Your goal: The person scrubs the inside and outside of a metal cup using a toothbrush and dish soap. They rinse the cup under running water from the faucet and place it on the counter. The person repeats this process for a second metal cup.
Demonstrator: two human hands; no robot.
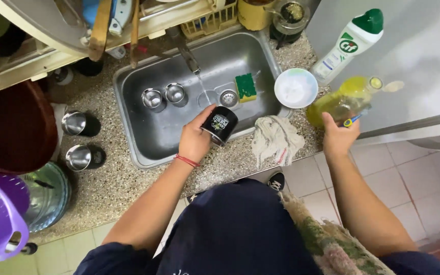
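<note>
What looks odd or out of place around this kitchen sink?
The tap runs with nothing under it: the left hand holds the black mug aside. A crumpled rag hangs over the counter edge.

I see open room on the near-left floor of the sink (143,147); a hand could drop in there. Further back, two steel cups (163,97) stand side by side, and the tap (187,53) overhangs the middle with water running. A green sponge (245,86) lies just right of the drain. My left hand (195,140) with the black mug (220,125) fills the front edge. On the desk to the right, a crumpled rag (276,140), a white bowl (295,87) and a yellow bottle (339,102) crowd together. On the left, two more steel cups (80,140) block the strip by the sink.
</note>
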